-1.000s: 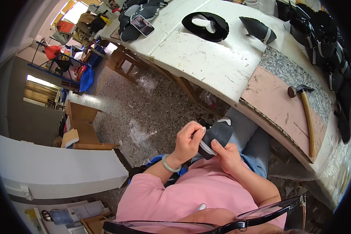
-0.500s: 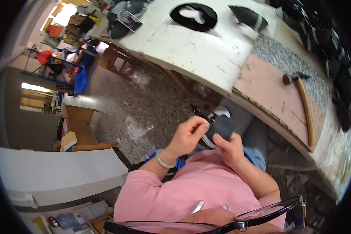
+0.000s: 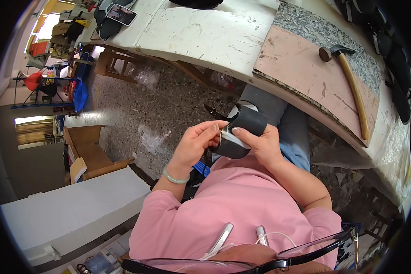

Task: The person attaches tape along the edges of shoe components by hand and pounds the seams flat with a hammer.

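Over my lap, both hands hold a black shoe upper with a white inner side. A strap with a shiny dark end sticks out from its far left. My left hand, with a pale bangle on its wrist, pinches the upper's edge between thumb and fingers. My right hand wraps round the other side, its thumb pressed on the edge near the white strip. Some right fingers are hidden beneath the piece.
A hammer lies on a pink board on the white worktable. Dark shoe pieces line the table's right. A phone rests on dark pieces at far left. A white bench stands left; plastic scraps litter the floor.
The upper has been turned, so more of its white inner side and lower part shows. My left hand has shifted left and down. The view has moved, bringing the hammer closer.
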Tool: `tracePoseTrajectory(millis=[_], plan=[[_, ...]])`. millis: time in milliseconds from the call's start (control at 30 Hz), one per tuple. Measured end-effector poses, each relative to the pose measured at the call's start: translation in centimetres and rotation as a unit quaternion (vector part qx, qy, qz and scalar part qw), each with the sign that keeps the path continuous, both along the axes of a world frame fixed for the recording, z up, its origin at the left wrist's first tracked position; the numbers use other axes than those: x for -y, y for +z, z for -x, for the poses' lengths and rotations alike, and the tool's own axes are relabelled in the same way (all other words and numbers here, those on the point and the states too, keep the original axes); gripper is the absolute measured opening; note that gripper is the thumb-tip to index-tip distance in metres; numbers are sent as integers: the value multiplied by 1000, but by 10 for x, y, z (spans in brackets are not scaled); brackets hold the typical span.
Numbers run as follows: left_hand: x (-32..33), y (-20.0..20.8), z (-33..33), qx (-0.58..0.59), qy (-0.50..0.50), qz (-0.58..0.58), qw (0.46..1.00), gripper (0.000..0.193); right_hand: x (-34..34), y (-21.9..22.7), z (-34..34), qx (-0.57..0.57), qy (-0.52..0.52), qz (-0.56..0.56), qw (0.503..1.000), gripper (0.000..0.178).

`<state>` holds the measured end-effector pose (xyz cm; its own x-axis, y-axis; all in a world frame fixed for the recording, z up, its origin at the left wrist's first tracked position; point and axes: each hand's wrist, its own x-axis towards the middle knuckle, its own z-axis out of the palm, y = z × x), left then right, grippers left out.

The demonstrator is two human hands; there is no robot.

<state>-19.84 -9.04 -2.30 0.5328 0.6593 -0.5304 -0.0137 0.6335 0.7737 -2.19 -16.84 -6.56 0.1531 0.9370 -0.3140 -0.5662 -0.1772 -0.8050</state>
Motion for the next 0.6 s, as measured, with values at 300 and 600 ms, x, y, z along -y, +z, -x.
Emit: tracePoseTrajectory(millis=[300,600], plan=[[16,-5,6,-105,-55,-219,968,23,0,0,-1,-95,65,-16,993,22],[10,-6,16,-108,-60,-59,991,25,3,9,-3,75,51,9,996,26]])
